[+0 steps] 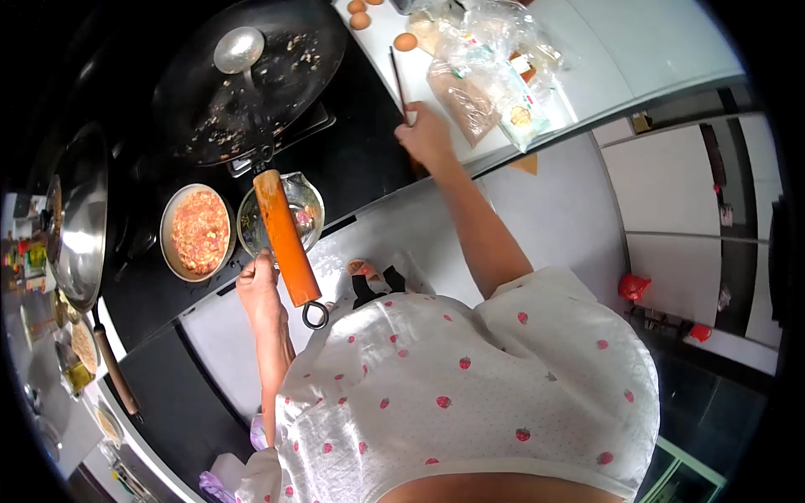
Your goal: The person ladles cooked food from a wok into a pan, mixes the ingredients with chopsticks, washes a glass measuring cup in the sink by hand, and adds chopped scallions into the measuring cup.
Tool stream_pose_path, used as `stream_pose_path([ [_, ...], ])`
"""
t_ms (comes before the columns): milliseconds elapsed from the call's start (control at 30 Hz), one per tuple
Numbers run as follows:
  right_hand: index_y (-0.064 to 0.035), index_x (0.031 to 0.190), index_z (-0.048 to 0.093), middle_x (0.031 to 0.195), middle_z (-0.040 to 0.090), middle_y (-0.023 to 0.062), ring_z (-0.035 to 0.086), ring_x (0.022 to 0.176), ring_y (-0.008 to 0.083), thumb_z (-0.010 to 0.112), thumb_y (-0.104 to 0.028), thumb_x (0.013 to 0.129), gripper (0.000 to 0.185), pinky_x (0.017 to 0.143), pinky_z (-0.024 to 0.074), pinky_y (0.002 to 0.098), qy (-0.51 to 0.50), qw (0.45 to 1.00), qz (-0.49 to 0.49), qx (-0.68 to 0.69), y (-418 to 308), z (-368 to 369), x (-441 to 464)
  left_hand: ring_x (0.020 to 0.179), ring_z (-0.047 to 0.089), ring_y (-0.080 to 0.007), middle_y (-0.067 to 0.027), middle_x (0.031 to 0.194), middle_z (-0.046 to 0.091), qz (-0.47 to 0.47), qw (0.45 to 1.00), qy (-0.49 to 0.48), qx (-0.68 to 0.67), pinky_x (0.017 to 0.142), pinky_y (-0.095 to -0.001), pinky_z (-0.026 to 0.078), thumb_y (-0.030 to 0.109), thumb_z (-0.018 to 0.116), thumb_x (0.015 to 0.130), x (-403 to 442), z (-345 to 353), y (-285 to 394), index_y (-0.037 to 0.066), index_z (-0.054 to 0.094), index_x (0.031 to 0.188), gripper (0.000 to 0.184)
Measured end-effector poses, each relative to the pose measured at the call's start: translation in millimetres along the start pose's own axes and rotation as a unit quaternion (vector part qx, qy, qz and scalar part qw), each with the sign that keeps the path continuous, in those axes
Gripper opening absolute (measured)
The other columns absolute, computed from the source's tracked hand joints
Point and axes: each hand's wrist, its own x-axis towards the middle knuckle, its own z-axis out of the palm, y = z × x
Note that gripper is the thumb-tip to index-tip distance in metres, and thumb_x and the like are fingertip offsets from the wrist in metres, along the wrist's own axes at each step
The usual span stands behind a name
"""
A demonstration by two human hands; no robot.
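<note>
Chopsticks (1 or 2, can't tell) are R of the wok, apart from its rim, in the R hand; that grip is closed round the lower end. Long axis runs away from the person, tip to the far side; thin, dark, straight.

Glass bowl is on the near side of the wok: clear, roundish, w/ a pouring lip & a bit of pinkish stuff inside. L hand is at its near edge; can't tell how tight that grip is. Wok handle, orange wood w/ a metal ring end, juts twd the person & crosses above the glass bowl, part-blocking it.

In the wok: metal ladle, round head, plus food bits. Near-L of wok: pale bowl w/ lumpy reddish mix. Far L of wok: shiny domed lid. R of wok, on the white tabletop: smooth brown eggs, bag of brown powder, crinkly clear plastic bags. Glossy black hob under wok.
</note>
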Motion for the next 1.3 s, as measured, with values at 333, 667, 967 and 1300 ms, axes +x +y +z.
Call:
stream_pose_path([
  [333, -0.01, 0.139, 0.009, 0.062, 0.058, 0.0082, 0.056, 0.057, 0.0123, 0.047, 0.003, 0.074, 0.077, 0.056, 0.0434, 0.0242, -0.174, 0.938, 0.002, 0.299, -80.5, -36.2, -118.1, 0.051, 0.036, -0.0026, 0.0038, 0.059, 0.049, 0.013, 0.995, -0.102, 0.011, 0.047, -0.019, 0.027, 0.019, 0.058, 0.082, -1.3, -7.1, -5.0, 0.004, 0.059, 0.067, 0.021],
  [667, 0.001, 0.136, 0.008, 0.068, 0.06, 0.0158, 0.061, 0.057, 0.0218, 0.049, -0.001, 0.073, 0.076, 0.058, 0.048, 0.0298, -0.291, 0.92, 0.06, 0.257, -103.2, -30.2, -187.1, 0.048, 0.026, -0.004, 0.0069, 0.051, 0.036, 0.014, 0.997, -0.075, 0.034, 0.046, -0.0221, 0.019, 0.019, 0.059, 0.08, -35.3, -70.0, -3.2, 0.011, 0.044, 0.05, 0.035],
  [967, -0.0106, 0.138, 0.019, 0.062, 0.055, 0.0035, 0.05, 0.051, 0.0089, 0.044, 0.0, 0.078, 0.066, 0.048, 0.0368, 0.0205, -0.351, 0.9, 0.006, 0.259, -154.1, -19.8, -245.6, 0.049, 0.025, -0.003, 0.0083, 0.052, 0.034, 0.061, 0.998, 0.016, 0.022, 0.045, -0.0229, 0.018, 0.019, 0.058, 0.08, -56.6, -141.9, 8.6, 0.011, 0.043, 0.051, 0.034],
  [1300, -0.006, 0.115, 0.051, 0.065, 0.057, 0.0016, 0.044, 0.046, 0.0036, 0.047, -0.004, 0.082, 0.033, 0.04, 0.0335, 0.0169, -0.445, 0.826, -0.035, 0.345, -207.9, 11.9, -252.3, 0.049, 0.027, -0.0046, 0.0064, 0.053, 0.037, 0.099, 0.985, 0.143, 0.012, 0.047, -0.0219, 0.022, 0.024, 0.058, 0.08, -46.3, -199.1, 27.0, 0.011, 0.046, 0.055, 0.031],
])
